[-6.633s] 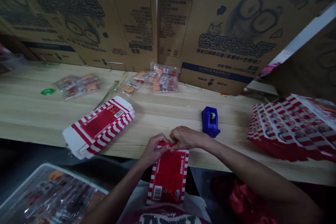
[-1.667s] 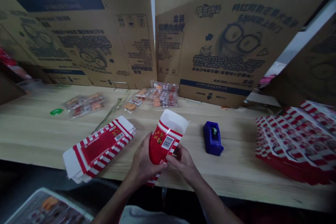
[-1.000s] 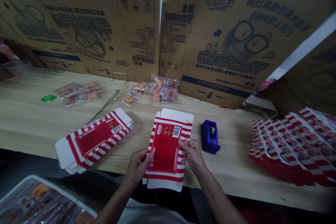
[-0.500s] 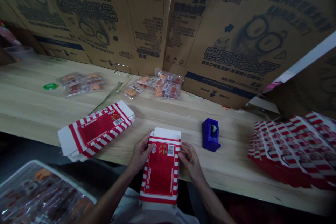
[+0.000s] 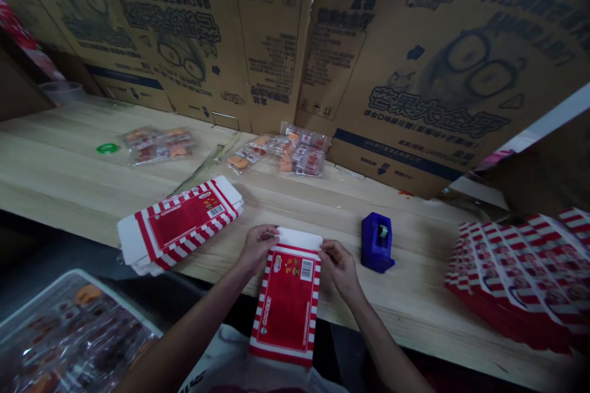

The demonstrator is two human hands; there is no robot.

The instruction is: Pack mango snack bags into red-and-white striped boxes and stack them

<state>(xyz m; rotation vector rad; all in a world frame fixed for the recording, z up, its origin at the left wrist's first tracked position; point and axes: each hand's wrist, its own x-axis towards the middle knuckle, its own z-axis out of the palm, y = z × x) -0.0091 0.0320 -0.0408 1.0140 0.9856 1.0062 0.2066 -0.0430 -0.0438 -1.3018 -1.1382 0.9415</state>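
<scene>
Here, at lower centre, a flat red-and-white striped cardboard carton [image 5: 286, 313] juts over the front edge of a pale wooden table [image 5: 405, 227]. The half-curled left hand [image 5: 258, 250] and right hand [image 5: 338, 268] pinch its upper corners, the right near a blue tape dispenser [image 5: 377, 242].

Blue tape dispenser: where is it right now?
In the head view, the blue tape dispenser sits on the wooden bench right of the right hand, with the stack of flat red-striped cartons further right.

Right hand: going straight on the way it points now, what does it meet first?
The right hand meets the white end flap of the red-striped carton first; it may already touch.
</scene>
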